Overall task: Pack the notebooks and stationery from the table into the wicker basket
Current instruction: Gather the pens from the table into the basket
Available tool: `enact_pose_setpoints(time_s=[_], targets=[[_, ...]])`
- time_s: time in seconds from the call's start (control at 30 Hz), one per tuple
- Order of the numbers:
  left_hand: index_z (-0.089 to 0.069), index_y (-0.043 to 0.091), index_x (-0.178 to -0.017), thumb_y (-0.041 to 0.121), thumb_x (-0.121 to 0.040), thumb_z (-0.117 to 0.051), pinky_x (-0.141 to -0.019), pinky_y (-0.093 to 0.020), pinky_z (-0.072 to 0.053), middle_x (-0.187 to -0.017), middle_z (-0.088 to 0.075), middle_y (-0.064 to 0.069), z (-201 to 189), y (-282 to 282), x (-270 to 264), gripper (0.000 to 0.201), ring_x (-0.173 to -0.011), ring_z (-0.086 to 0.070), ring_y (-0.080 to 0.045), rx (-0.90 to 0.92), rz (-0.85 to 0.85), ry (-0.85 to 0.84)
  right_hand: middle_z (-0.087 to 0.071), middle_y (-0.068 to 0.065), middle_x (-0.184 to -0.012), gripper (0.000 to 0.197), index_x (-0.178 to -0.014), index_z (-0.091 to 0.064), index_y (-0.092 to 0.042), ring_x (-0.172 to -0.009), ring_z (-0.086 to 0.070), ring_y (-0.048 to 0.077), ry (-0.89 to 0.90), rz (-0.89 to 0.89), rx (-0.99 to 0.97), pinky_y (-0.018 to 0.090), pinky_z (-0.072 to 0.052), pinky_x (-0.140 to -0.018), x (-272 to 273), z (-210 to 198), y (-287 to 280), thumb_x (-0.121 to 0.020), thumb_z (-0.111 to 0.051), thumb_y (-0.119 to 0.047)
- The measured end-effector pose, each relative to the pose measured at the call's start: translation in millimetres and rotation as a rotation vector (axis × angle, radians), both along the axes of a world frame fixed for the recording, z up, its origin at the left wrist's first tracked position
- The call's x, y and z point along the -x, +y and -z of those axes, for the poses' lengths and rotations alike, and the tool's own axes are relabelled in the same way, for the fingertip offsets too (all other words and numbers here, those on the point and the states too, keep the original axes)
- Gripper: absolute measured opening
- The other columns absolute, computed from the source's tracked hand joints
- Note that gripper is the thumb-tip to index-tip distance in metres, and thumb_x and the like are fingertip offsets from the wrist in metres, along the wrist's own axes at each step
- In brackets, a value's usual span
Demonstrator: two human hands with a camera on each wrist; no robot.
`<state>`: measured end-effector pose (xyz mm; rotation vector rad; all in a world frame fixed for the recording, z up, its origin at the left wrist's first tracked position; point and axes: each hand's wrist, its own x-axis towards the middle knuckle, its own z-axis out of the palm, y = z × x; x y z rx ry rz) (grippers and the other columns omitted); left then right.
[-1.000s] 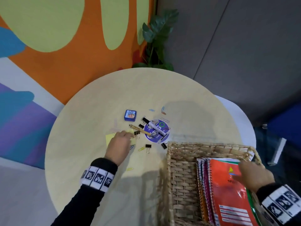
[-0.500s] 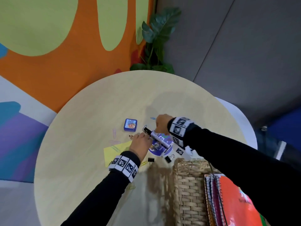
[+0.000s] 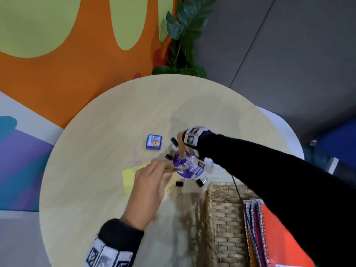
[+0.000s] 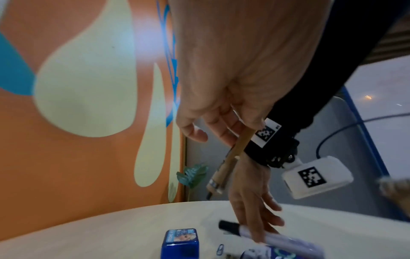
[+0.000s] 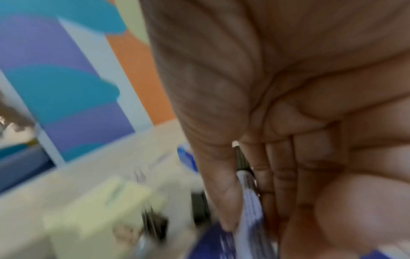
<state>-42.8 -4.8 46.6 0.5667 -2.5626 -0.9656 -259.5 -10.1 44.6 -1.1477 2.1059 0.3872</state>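
Your left hand point(image 3: 149, 186) pinched a wooden pencil point(image 4: 226, 163) between thumb and fingers, holding it lifted above the desk point(image 3: 100, 135), tip towards the purple disc point(image 3: 187, 167). Your right hand point(image 4: 250, 203) reached down from the far side, and its fingers point(image 5: 224, 198) closed round a white marker with a black cap point(image 4: 255, 233) lying across that disc. The wicker basket point(image 3: 223, 218) stood at the near right edge of the desk, with spiral notebooks point(image 3: 269, 234) upright inside it, the orange one outermost. Left on the desk were a small blue tin point(image 3: 154, 142) just left of the marker, a yellow sticky pad point(image 3: 128, 177) partly under your left hand, black binder clips point(image 3: 179, 185) between the disc and the basket, and pale paper clips point(image 3: 134, 152) further left. Behind the desk stood a leafy plant point(image 3: 185, 31) against an orange and green wall point(image 3: 67, 60).
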Motion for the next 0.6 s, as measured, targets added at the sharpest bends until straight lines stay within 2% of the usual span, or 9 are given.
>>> enact_pose_setpoints(time_s=[0.03, 0.1, 0.17, 0.27, 0.33, 0.43, 0.5, 0.53, 0.6], targets=[[-0.055, 0.030, -0.106, 0.028, -0.092, -0.045, -0.085, -0.009, -0.044, -0.097, -0.061, 0.015, -6, 5, -4, 0.017, -0.089, -0.058, 0.005, -0.061, -0.034, 0.043, -0.069, 0.008, -0.061, 0.022, -0.061, -0.061, -0.007, -0.054, -0.061, 0.021, -0.001, 0.029, 0.034, 0.029, -0.055, -0.057, 2, -9, 3, -0.072, -0.074, -0.022], [-0.059, 0.024, -0.107, 0.021, -0.094, -0.055, -0.077, 0.006, -0.038, -0.094, -0.062, 0.016, -18, 18, -10, 0.014, -0.085, -0.055, 0.017, -0.161, -0.127, 0.090, -0.066, 0.009, -0.056, 0.028, -0.054, -0.055, -0.009, -0.047, -0.056, 0.020, -0.033, 0.104, 0.138, 0.026, -0.049, -0.053, 0, -45, 23, -0.078, -0.067, -0.019], [-0.061, 0.023, -0.106, 0.014, -0.092, -0.062, -0.071, 0.005, -0.041, -0.092, -0.068, 0.013, -25, 30, -10, 0.016, -0.083, -0.060, 0.015, -0.286, -0.179, 0.102, -0.060, 0.001, -0.050, 0.028, -0.053, -0.056, -0.011, -0.043, -0.053, 0.014, -0.037, 0.185, 0.254, 0.023, -0.045, -0.047, -6, -81, 60, -0.080, -0.061, -0.017], [-0.061, 0.027, -0.101, 0.012, -0.090, -0.066, -0.066, 0.000, -0.046, -0.086, -0.071, 0.012, -30, 48, -3, 0.019, -0.073, -0.066, -0.001, -0.453, -0.177, 0.097, -0.061, 0.002, -0.050, 0.028, -0.051, -0.057, -0.015, -0.045, -0.056, 0.016, -0.049, 0.307, 0.303, 0.023, -0.045, -0.048, -29, -103, 147, -0.077, -0.062, -0.023], [-0.064, 0.024, -0.103, 0.014, -0.089, -0.067, -0.067, -0.006, -0.048, -0.088, -0.071, 0.007, -31, 62, 7, 0.018, -0.068, -0.063, 0.000, -0.502, -0.153, 0.064, -0.063, 0.007, -0.058, 0.031, -0.051, -0.052, -0.015, -0.055, -0.059, 0.022, -0.047, 0.344, 0.175, 0.027, -0.047, -0.053, -48, -82, 193, -0.077, -0.064, -0.027], [-0.067, 0.018, -0.110, 0.016, -0.087, -0.069, -0.061, 0.004, -0.043, -0.089, -0.069, 0.006, -33, 83, 21, 0.023, -0.064, -0.059, 0.012, -0.523, -0.136, 0.008, -0.060, 0.004, -0.067, 0.020, -0.060, -0.054, -0.016, -0.068, -0.060, 0.025, -0.071, 0.379, -0.012, 0.023, -0.040, -0.048, -70, -35, 230, -0.079, -0.060, -0.022], [-0.065, 0.021, -0.114, 0.019, -0.086, -0.069, -0.063, 0.002, -0.044, -0.085, -0.066, 0.011, -39, 95, 26, 0.028, -0.063, -0.058, 0.014, -0.511, -0.102, -0.029, -0.068, 0.010, -0.092, 0.014, -0.089, -0.066, -0.009, -0.090, -0.065, 0.029, -0.067, 0.386, -0.112, 0.026, -0.049, -0.064, -78, -3, 241, -0.084, -0.057, -0.017], [-0.062, 0.024, -0.115, 0.020, -0.087, -0.068, -0.063, 0.001, -0.043, -0.084, -0.065, 0.012, -42, 100, 28, 0.029, -0.064, -0.058, 0.013, -0.507, -0.079, -0.051, -0.067, 0.014, -0.110, 0.025, -0.107, -0.064, -0.004, -0.103, -0.064, 0.031, -0.066, 0.381, -0.148, 0.030, -0.051, -0.076, -79, 12, 243, -0.087, -0.055, -0.017], [-0.053, 0.030, -0.110, 0.019, -0.087, -0.068, -0.058, 0.001, -0.043, -0.079, -0.064, 0.013, -49, 110, 27, 0.029, -0.061, -0.058, 0.010, -0.519, -0.025, -0.098, -0.061, 0.017, -0.125, 0.036, -0.122, -0.057, 0.000, -0.114, -0.060, 0.032, -0.070, 0.345, -0.181, 0.035, -0.050, -0.089, -81, 28, 241, -0.090, -0.053, -0.017]])
